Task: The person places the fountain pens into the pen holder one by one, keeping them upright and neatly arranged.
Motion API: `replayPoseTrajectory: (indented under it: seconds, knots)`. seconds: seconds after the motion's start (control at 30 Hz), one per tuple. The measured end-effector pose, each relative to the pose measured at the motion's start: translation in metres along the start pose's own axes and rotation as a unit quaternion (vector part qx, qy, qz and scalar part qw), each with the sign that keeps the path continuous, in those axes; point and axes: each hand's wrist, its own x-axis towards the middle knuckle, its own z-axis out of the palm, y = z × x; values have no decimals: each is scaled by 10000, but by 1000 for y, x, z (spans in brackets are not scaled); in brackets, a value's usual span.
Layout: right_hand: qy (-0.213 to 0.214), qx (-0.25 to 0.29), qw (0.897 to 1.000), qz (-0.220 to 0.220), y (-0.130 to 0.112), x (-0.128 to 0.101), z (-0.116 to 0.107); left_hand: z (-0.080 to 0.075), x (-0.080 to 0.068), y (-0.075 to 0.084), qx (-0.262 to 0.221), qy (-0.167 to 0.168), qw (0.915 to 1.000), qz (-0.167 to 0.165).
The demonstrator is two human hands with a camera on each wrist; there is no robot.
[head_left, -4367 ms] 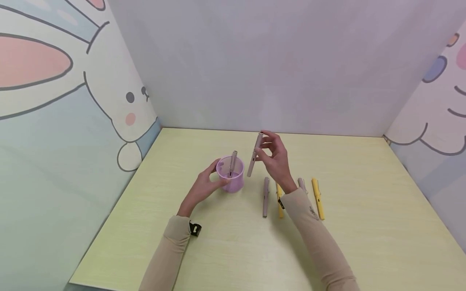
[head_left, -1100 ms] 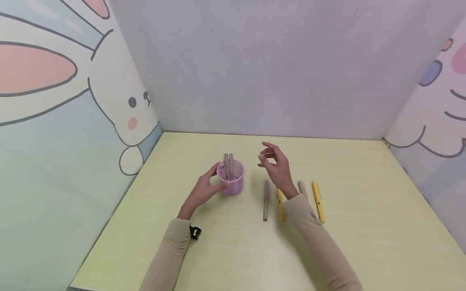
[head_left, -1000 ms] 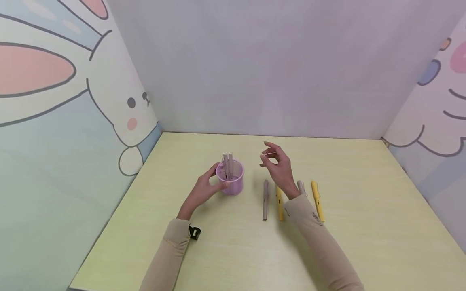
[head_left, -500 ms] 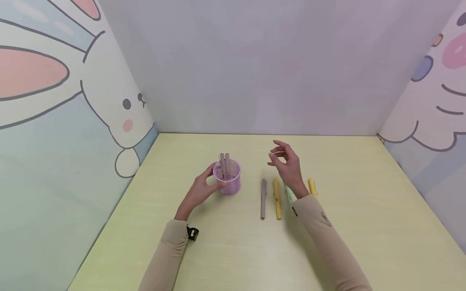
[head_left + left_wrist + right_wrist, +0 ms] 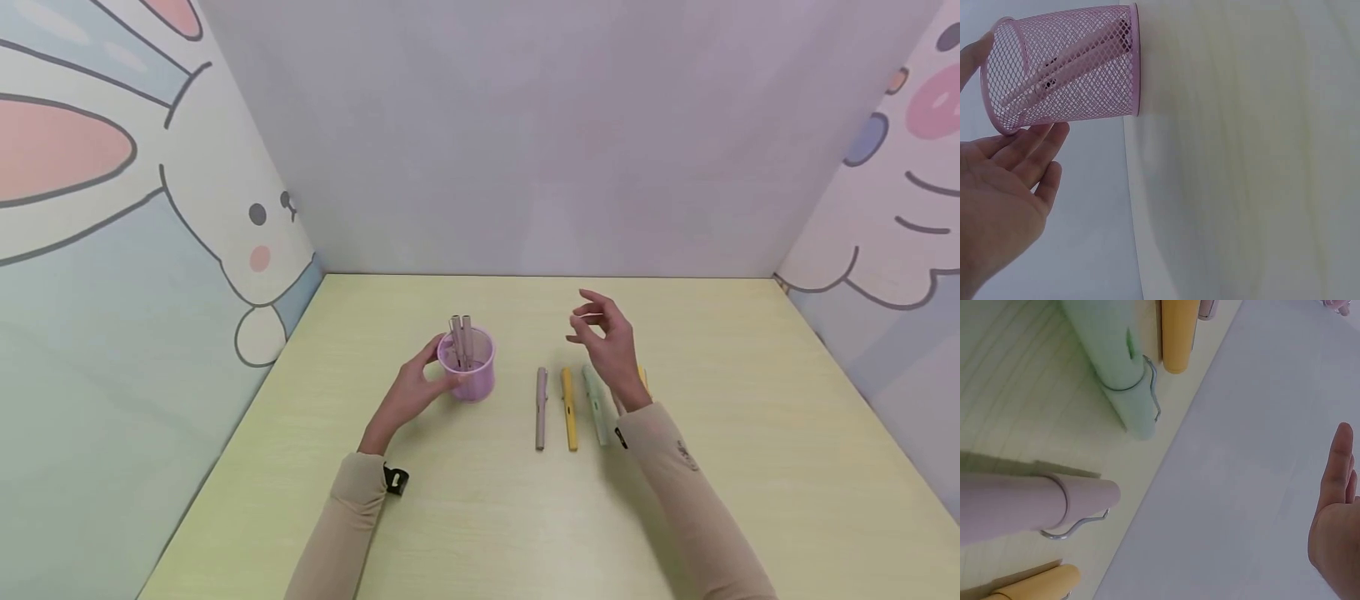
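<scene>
**A:** Start at the left. What's the left hand (image 5: 408,393) doing?

**B:** It cups the cup (image 5: 468,363), thumb on the far side of the rim, fingers curved against the near wall. The left wrist view shows the fingertips (image 5: 1054,134) touching the mesh just under the rim.

**A:** And the cup itself?

**B:** Pink wire mesh, round, open at the top, with a solid band at rim and base. It stands upright on the table (image 5: 465,517), left of centre. Two mauve pens (image 5: 461,337) stand inside, leaning side by side, tops poking above the rim.

**A:** Moving right?

**B:** A row of pens lies flat at about three o'clock from the cup, all pointing roughly twelve to six. First a mauve pen (image 5: 540,407), then a yellow pen (image 5: 569,408), then a green pen (image 5: 596,408). Each lies just beside the next, not touching.

**A:** And the right hand (image 5: 611,348)?

**B:** Raised above the far end of that row, holding nothing. Fingers are apart and loosely bent, pointing toward ten o'clock. Its wrist covers more pens: another mauve one (image 5: 1029,503) and another yellow one (image 5: 642,377) at the row's right end.

**A:** Any detail on them?

**B:** The right wrist view shows the green and mauve caps with metal wire clips.
</scene>
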Motion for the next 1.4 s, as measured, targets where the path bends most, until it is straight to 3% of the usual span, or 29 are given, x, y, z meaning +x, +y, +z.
replayPoseTrajectory:
  seconds: [0.5,0.83,1.4]
  knots:
    - [156,-278,9995,22,-1,-3,-25,1,1,-1,4,16,9999,106]
    - [177,-386,9991,50,5,-8,-40,2,0,1,56,-8,10000,-48]
    - [297,-384,9988,43,3,-15,-59,2,0,0,44,-52,10000,17]
